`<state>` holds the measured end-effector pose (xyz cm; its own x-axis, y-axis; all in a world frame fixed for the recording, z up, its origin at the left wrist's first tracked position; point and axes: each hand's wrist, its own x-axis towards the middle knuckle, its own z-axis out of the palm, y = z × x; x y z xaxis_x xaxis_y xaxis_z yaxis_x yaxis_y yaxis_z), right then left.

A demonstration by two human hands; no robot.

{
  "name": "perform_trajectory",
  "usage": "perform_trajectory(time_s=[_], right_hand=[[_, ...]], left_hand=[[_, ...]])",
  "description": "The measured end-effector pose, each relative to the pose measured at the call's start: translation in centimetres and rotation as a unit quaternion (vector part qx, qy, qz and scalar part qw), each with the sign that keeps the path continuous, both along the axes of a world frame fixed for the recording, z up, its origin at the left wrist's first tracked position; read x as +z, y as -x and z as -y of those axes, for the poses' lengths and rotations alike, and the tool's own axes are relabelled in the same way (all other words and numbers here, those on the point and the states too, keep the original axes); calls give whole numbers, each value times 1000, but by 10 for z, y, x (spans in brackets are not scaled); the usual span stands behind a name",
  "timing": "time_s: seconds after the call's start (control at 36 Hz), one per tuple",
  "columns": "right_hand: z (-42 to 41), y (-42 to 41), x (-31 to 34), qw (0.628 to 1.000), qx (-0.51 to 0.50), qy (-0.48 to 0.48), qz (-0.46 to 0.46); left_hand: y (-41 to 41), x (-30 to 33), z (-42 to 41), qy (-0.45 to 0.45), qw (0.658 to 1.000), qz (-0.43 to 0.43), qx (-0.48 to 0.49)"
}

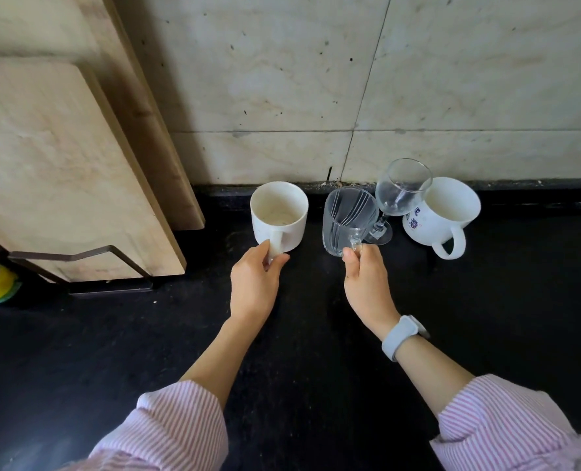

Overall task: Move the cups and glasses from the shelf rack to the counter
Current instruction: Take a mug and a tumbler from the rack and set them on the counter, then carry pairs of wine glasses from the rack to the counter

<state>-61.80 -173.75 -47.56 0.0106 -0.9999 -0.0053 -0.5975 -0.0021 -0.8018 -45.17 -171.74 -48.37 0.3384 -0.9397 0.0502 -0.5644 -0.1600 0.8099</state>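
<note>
The left hand [253, 283] grips the mug [279, 215] handle, the right hand [367, 283] the glass mug [347, 220] (very near the wineglass [399, 195]); a careless release may topple it.

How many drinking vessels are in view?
4: a white mug held by the left hand, a glass mug held by the right hand, a wine glass and a printed white mug behind. None seem hidden.

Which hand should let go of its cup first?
Probably the left hand. Its white mug looks upright with its base on the counter, clear of the others. The right hand holds the glass mug tilted, close to the wine glass, so it needs more care.
</note>
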Motion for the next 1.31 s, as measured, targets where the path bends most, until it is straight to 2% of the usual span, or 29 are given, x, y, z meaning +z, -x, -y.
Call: perform_trajectory(time_s=[0.28,0.5,0.69,0.75,0.81,0.89,0.97,1.14,1.31], right_hand=[[19,-4,1,1000,9,-7,-6],[22,-4,5,999,23,-19,-42],[-4,5,28,997,21,-44,-67],[-23,9,37,995,31,-25,-96],[-41,12,45,982,89,22,-162],[-60,7,59,943,191,57,-265],[-77,-12,78,911,263,67,-310],[-146,-87,119,886,370,102,-259],[-295,-165,158,832,497,167,-181]], left_hand=[[9,-5,5,-6,1000,7,-11],[9,2,2,-26,986,165,-16],[1,28,-28,-27,982,187,-7],[-4,39,-45,-19,978,209,0],[-12,51,-63,-9,970,241,8],[-27,72,-93,-13,955,294,14],[-48,95,-129,-45,939,340,20],[-100,134,-246,-108,920,363,105],[-139,170,-433,-117,899,347,240]])
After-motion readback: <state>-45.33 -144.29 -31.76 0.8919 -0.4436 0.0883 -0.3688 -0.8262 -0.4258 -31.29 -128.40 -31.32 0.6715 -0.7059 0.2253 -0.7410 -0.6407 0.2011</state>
